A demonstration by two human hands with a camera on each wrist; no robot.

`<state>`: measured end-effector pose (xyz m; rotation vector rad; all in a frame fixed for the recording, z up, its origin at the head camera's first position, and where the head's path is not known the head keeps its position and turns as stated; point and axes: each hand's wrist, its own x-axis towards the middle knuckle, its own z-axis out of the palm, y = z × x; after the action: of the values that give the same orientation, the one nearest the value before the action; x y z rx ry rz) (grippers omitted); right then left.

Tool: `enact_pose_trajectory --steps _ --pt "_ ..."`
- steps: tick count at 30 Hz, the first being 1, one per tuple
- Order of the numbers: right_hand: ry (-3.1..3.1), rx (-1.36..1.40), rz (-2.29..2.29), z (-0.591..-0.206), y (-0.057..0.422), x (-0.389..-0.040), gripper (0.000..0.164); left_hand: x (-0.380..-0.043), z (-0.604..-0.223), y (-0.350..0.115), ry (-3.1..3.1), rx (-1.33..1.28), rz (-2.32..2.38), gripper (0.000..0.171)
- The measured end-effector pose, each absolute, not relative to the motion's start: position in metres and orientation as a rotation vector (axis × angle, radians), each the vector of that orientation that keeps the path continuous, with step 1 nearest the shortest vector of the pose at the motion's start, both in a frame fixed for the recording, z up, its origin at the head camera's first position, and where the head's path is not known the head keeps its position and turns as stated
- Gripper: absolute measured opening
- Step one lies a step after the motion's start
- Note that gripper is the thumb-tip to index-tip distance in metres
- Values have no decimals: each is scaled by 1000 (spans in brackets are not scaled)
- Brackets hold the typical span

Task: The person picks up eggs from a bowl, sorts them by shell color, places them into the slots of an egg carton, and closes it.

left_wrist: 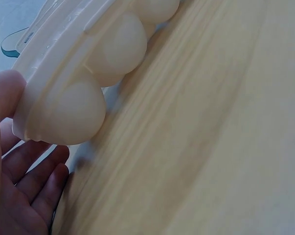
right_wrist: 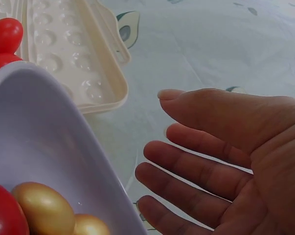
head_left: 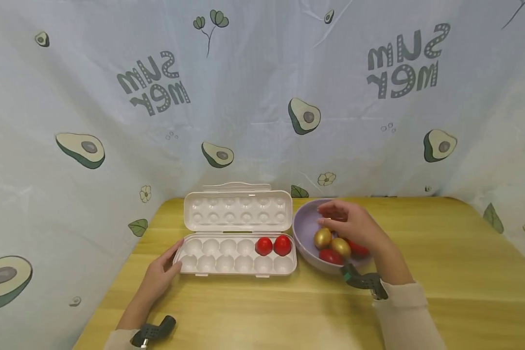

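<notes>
A cream plastic egg box (head_left: 201,274) lies with its lid (head_left: 190,211) raised at the back. Two red eggs (head_left: 264,246) sit at the right end of its back row. My left hand (head_left: 159,276) holds the box's left end, thumb at the rim and fingers round the end wall (left_wrist: 27,115). Over the purple bowl (head_left: 306,228), my right hand (head_left: 352,226) hovers with relaxed, spread fingers and nothing between them. Gold eggs (head_left: 322,238) and red eggs (head_left: 330,256) lie in the bowl, partly hidden by that hand.
The wooden table (head_left: 253,311) carries box and bowl side by side, the bowl close against the box's right end. A pale printed cloth (head_left: 253,107) hangs behind the table and along its left side. Each wrist wears a dark camera (head_left: 157,330).
</notes>
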<state>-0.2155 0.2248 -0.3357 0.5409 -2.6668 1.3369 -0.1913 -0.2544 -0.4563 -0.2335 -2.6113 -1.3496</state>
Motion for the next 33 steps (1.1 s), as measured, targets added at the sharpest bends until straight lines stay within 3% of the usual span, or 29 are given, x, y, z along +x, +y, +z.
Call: enact_pose_trajectory --steps 20,33 --pt "-2701 506 1411 -341 235 -216 38 -189 -459 -258 -2642 -201 -1294 52" --pt "-2780 664 1476 -339 242 -217 37 -195 -461 -258 -2588 -246 -1335 53"
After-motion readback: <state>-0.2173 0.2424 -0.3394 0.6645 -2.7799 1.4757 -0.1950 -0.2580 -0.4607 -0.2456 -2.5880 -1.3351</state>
